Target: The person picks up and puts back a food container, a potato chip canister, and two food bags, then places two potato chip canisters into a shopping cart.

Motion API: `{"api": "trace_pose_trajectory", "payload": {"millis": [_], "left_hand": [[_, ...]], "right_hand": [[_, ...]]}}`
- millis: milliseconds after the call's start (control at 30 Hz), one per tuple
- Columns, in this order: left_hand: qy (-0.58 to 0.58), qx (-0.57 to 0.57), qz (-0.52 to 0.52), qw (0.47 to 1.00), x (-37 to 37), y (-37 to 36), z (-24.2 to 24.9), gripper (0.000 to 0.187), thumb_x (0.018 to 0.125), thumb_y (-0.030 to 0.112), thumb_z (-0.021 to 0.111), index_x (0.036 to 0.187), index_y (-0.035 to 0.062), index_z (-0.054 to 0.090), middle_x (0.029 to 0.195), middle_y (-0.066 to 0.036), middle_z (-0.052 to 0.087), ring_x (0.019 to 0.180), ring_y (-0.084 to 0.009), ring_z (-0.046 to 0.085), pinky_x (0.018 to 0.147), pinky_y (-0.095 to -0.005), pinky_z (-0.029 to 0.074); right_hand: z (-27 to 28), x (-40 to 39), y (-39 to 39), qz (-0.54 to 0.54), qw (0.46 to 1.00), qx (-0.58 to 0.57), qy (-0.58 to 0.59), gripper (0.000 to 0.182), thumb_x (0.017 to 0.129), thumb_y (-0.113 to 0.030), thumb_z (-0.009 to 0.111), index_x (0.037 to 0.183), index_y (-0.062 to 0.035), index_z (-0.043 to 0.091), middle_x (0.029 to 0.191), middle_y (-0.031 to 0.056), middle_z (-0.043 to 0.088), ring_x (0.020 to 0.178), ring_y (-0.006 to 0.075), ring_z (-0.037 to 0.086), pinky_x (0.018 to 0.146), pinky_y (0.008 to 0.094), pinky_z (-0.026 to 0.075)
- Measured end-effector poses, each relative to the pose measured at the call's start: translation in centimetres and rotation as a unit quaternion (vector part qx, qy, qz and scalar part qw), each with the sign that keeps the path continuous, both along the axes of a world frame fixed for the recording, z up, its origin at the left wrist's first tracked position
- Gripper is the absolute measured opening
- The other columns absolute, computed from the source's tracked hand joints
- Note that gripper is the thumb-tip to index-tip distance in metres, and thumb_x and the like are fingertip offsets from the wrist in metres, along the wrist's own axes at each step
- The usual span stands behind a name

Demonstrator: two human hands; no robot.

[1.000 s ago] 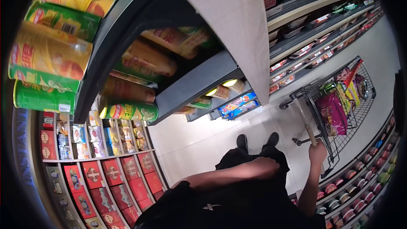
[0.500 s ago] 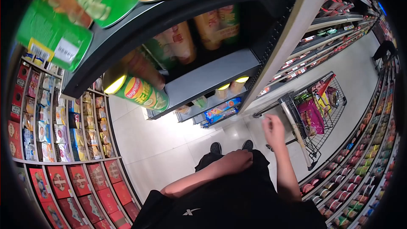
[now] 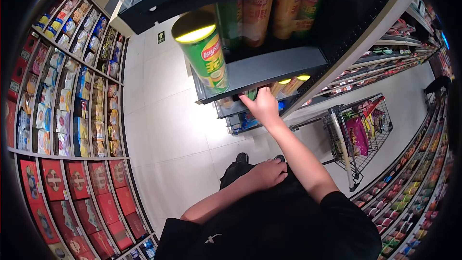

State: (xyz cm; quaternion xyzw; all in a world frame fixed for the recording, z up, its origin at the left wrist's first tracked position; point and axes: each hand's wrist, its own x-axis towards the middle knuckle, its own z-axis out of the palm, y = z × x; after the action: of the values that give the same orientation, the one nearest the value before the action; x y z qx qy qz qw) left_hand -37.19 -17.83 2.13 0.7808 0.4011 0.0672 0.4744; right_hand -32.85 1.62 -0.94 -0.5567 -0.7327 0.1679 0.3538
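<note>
My right hand (image 3: pixel 263 106) reaches up to the lower shelf, thumb stretched out to the left and fingertips partly hidden at the shelf edge. A dark green chip canister (image 3: pixel 250 93), mostly hidden, shows between its thumb and fingers. To the right of that hand lie orange chip canisters (image 3: pixel 283 85) with bright yellow lids. A green Lay's chip canister (image 3: pixel 204 55) stands at the left end of the shelf above. In front of my dark shirt, my left hand (image 3: pixel 270 172) hangs bare, its fingers loosely bent and slightly apart.
A shopping cart (image 3: pixel 344 149) holding bagged snacks, one of them a purple bag (image 3: pixel 357 136), stands to the right. The dark shelf unit (image 3: pixel 284 62) fills the upper middle. Packaged snacks (image 3: pixel 62 120) and red boxes (image 3: pixel 77 183) line the left shelves. Colourful tubs (image 3: pixel 399 205) line the right.
My right hand has moved up and left from beside the cart to the lower shelf. My left hand's fingers have loosened. The view has shifted, so the Lay's canister appears more upright.
</note>
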Motion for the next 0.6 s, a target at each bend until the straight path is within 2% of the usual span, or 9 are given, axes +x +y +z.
{"api": "trace_pose_trajectory", "payload": {"millis": [67, 100, 200, 233, 467, 533, 567, 600], "left_hand": [[-0.006, -0.012, 0.003, 1.000, -0.6, -0.3, 0.1, 0.029, 0.108, 0.030, 0.056, 0.116, 0.0047, 0.065, 0.114, -0.016, 0.064, 0.113, -0.0369, 0.062, 0.100, -0.0480, 0.050], [-0.010, -0.010, 0.009, 1.000, -0.7, -0.6, -0.2, 0.029, 0.108, 0.030, 0.056, 0.117, 0.0043, 0.065, 0.115, -0.016, 0.064, 0.113, -0.0370, 0.062, 0.101, -0.0478, 0.050], [-0.014, -0.011, 0.014, 1.000, -0.9, -1.0, -0.2, 0.028, 0.108, 0.029, 0.056, 0.117, 0.0037, 0.065, 0.115, -0.016, 0.064, 0.114, -0.0371, 0.062, 0.101, -0.0475, 0.050], [-0.017, -0.011, 0.015, 1.000, -0.9, -1.1, 0.0, 0.028, 0.108, 0.029, 0.056, 0.117, 0.0034, 0.065, 0.115, -0.016, 0.064, 0.114, -0.0371, 0.062, 0.101, -0.0474, 0.050], [0.002, -0.025, -0.005, 1.000, -0.4, -1.2, 1.1, 0.028, 0.108, 0.027, 0.057, 0.117, 0.0024, 0.066, 0.115, -0.017, 0.064, 0.113, -0.0377, 0.063, 0.101, -0.0479, 0.051], [0.012, -0.034, -0.011, 0.999, -0.2, -0.9, 1.9, 0.027, 0.108, 0.026, 0.057, 0.117, 0.0015, 0.065, 0.114, -0.018, 0.064, 0.113, -0.0380, 0.063, 0.101, -0.0486, 0.051], [0.019, -0.042, -0.026, 0.999, -0.1, -0.8, 2.2, 0.027, 0.108, 0.026, 0.057, 0.117, 0.0015, 0.065, 0.114, -0.018, 0.064, 0.113, -0.0380, 0.063, 0.101, -0.0486, 0.051], [0.012, -0.050, -0.020, 0.998, 0.0, -0.6, 2.3, 0.027, 0.108, 0.025, 0.057, 0.118, 0.0012, 0.065, 0.115, -0.019, 0.064, 0.114, -0.0386, 0.063, 0.101, -0.0487, 0.051]], "right_hand": [[-0.2, -0.3, 0.9, 0.007, 0.999, -0.041, 0.018, 0.047, 0.088, -0.038, 0.081, 0.114, -0.0016, 0.066, 0.105, 0.0246, 0.072, 0.094, 0.0473, 0.070, 0.081, 0.0520, 0.057], [-0.5, -0.4, 0.9, 0.000, 0.999, -0.032, -0.003, 0.055, 0.085, -0.043, 0.080, 0.102, 0.0066, 0.064, 0.097, 0.0280, 0.070, 0.088, 0.0477, 0.071, 0.080, 0.0554, 0.058], [-0.3, -0.1, 0.7, -0.034, 0.998, -0.041, 0.040, 0.053, 0.085, -0.042, 0.078, 0.101, 0.0070, 0.064, 0.097, 0.0288, 0.070, 0.089, 0.0478, 0.071, 0.082, 0.0547, 0.058], [-0.1, 0.1, 0.4, -0.037, 0.997, -0.029, 0.063, 0.051, 0.083, -0.036, 0.078, 0.105, 0.0061, 0.062, 0.097, 0.0288, 0.070, 0.089, 0.0481, 0.071, 0.081, 0.0536, 0.058], [0.7, 3.9, -4.2, -0.014, 0.990, 0.006, 0.137, 0.054, 0.081, -0.029, 0.083, 0.119, -0.0002, 0.057, 0.100, 0.0229, 0.073, 0.089, 0.0445, 0.073, 0.079, 0.0480, 0.060], [0.9, 5.5, -6.3, -0.007, 0.987, -0.090, 0.134, 0.058, 0.083, -0.030, 0.082, 0.126, -0.0019, 0.056, 0.101, 0.0194, 0.074, 0.087, 0.0379, 0.075, 0.077, 0.0436, 0.061], [2.6, 6.6, -7.5, 0.012, 0.969, -0.187, 0.162, 0.066, 0.083, -0.031, 0.082, 0.134, -0.0022, 0.053, 0.102, 0.0180, 0.074, 0.085, 0.0330, 0.076, 0.077, 0.0411, 0.061], [2.7, 7.5, -8.5, -0.006, 0.966, -0.193, 0.173, 0.066, 0.083, -0.031, 0.082, 0.134, -0.0022, 0.053, 0.102, 0.0180, 0.074, 0.085, 0.0330, 0.076, 0.077, 0.0411, 0.061]]}}
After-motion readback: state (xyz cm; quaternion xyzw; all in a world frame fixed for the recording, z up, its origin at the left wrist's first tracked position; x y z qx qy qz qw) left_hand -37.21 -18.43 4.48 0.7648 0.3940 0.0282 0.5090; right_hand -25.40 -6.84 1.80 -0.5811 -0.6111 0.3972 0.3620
